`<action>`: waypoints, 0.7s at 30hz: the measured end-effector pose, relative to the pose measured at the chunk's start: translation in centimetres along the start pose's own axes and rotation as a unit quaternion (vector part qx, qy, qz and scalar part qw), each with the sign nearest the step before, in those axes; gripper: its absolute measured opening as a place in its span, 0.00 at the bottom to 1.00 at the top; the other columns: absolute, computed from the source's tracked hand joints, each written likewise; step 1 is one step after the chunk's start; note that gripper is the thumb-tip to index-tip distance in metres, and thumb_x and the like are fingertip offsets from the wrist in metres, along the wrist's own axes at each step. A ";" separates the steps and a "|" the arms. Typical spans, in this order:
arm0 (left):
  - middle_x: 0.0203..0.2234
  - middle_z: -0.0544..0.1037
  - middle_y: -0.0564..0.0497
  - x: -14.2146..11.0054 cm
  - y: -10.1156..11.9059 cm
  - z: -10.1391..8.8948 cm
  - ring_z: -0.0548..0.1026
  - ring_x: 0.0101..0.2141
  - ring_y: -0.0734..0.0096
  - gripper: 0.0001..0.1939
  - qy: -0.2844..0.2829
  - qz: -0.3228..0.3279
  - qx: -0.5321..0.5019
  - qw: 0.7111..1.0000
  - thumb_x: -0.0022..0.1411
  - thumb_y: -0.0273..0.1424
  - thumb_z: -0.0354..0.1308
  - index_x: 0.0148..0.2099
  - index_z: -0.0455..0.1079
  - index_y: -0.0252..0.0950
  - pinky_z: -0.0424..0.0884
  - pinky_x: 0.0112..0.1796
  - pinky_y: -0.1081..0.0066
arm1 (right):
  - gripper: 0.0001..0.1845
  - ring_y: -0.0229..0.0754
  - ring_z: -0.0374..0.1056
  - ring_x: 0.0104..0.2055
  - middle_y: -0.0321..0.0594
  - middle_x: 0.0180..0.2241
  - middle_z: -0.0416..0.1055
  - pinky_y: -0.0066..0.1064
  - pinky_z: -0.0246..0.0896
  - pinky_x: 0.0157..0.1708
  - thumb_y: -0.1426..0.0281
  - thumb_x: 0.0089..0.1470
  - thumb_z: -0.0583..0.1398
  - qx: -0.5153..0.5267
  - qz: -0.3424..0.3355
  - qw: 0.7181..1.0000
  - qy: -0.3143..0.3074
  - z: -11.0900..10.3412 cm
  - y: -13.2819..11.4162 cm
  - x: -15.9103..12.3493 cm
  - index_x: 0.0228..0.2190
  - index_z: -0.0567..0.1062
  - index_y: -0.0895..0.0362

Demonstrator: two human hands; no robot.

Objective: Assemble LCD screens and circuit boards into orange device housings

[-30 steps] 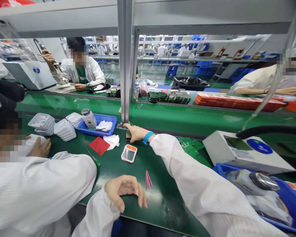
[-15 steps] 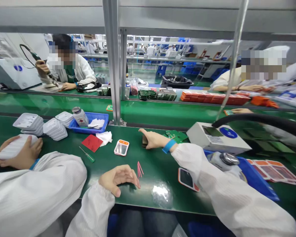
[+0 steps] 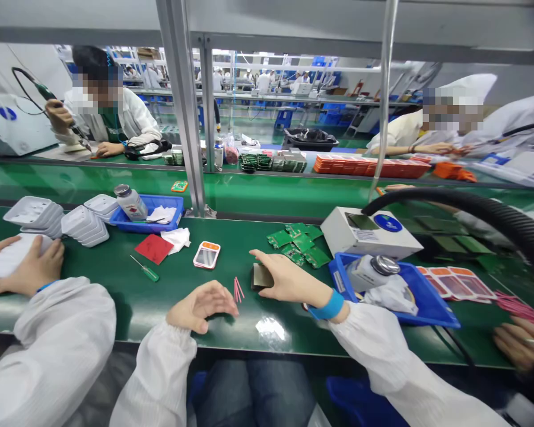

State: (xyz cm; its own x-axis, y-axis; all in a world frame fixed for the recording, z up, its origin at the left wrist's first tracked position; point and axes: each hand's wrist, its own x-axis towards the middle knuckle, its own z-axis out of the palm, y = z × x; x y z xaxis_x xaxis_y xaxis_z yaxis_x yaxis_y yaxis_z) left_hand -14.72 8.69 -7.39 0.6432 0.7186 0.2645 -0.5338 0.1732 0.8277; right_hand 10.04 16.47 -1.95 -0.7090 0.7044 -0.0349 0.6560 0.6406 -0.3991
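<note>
My right hand [image 3: 289, 279] grips a small flat grey panel [image 3: 258, 276] at the table surface, the index finger stretched along its top edge. It wears a blue wristband. My left hand [image 3: 199, 305] rests on the green mat near the front edge, fingers loosely curved and holding nothing. A few pink sticks [image 3: 238, 289] lie between the two hands. A white device with an orange top [image 3: 207, 255] lies just beyond them. Several green circuit boards [image 3: 299, 243] are piled beyond my right hand.
To the right are a blue tray [image 3: 431, 305] holding a bottle [image 3: 367, 270], a white box [image 3: 369, 232] and a black hose [image 3: 493, 216]. On the left a co-worker's hands [image 3: 31, 267] hold white trays; a red card [image 3: 153, 248], a green screwdriver [image 3: 145, 270] and another blue tray [image 3: 146, 222] lie there.
My right hand has drawn back from the metal post toward me, bringing the grey panel with it. The view has swung right. My left hand has stayed in place.
</note>
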 end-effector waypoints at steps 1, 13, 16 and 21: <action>0.44 0.71 0.45 0.0 0.0 0.1 0.72 0.47 0.54 0.27 0.014 -0.001 -0.001 1.000 0.47 0.33 0.70 0.50 0.66 0.41 0.61 0.51 0.48 | 0.46 0.55 0.67 0.50 0.51 0.47 0.71 0.44 0.59 0.49 0.71 0.44 0.67 0.010 0.003 1.000 0.006 -0.2 0.0 -0.2 0.61 0.53 0.59; 0.40 0.73 0.46 1.1 0.0 1.2 0.73 0.41 0.59 0.30 0.210 0.046 -0.053 0.975 0.41 0.32 0.71 0.48 0.67 0.40 0.67 0.47 0.53 | 0.39 0.51 0.65 0.56 0.52 0.50 0.72 0.51 0.47 0.61 0.74 0.50 0.64 0.073 -0.007 0.997 0.022 0.3 1.3 -0.6 0.59 0.53 0.59; 0.41 0.73 0.48 1.7 -0.2 1.5 0.72 0.42 0.63 0.28 0.264 0.074 -0.070 0.959 0.42 0.32 0.70 0.48 0.68 0.41 0.68 0.47 0.59 | 0.38 0.51 0.64 0.57 0.52 0.50 0.72 0.54 0.43 0.62 0.74 0.51 0.63 0.069 -0.020 0.997 0.024 0.4 1.6 -0.6 0.59 0.53 0.59; 0.40 0.74 0.50 3.8 1.2 4.7 0.73 0.41 0.68 0.19 0.325 0.102 -0.067 0.938 0.50 0.29 0.65 0.46 0.70 0.41 0.70 0.46 0.65 | 0.37 0.52 0.64 0.57 0.53 0.50 0.71 0.56 0.42 0.62 0.73 0.52 0.62 0.060 -0.029 0.997 0.036 0.4 1.9 -0.6 0.59 0.54 0.60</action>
State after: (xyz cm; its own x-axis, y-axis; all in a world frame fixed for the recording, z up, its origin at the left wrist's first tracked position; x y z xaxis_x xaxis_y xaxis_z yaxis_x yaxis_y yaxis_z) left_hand -10.36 8.47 -3.06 0.0730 0.9972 0.0168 -0.7014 0.0393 0.7117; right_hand 11.61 17.07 -3.09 -0.7214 0.6903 0.0562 0.5756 0.6427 -0.5056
